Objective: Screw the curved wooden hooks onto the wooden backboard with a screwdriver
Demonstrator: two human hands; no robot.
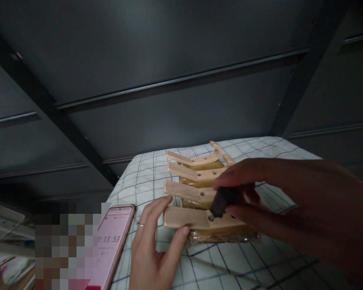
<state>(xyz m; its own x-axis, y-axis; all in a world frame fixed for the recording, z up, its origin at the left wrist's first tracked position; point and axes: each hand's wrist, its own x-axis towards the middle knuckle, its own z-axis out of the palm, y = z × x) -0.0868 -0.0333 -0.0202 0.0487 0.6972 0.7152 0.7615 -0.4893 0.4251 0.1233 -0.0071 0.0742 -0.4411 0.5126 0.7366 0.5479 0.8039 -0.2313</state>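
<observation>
Several pale wooden hooks (pixel 186 217) lie in a row, each with dark holes or screws along it. Under them is a yellowish-brown pack in clear wrapping (pixel 224 235). My left hand (pixel 154 245), with a ring on one finger, braces the left end of the nearest hook between thumb and forefinger. A small dark block-shaped object (pixel 223 200) is pinched in my right hand (pixel 278 201), its lower tip beside a hole in that hook. My right hand hides the hooks' right ends; the dark object's exact kind is unclear.
A phone (pixel 115 241) showing a timer lies left of my left hand. White checked cloth (pixel 145 177) covers the surface beneath everything. Dark panels with metal ribs (pixel 181 80) rise behind it. Papers (pixel 15 268) sit lower at the far left, beside a blurred-out patch.
</observation>
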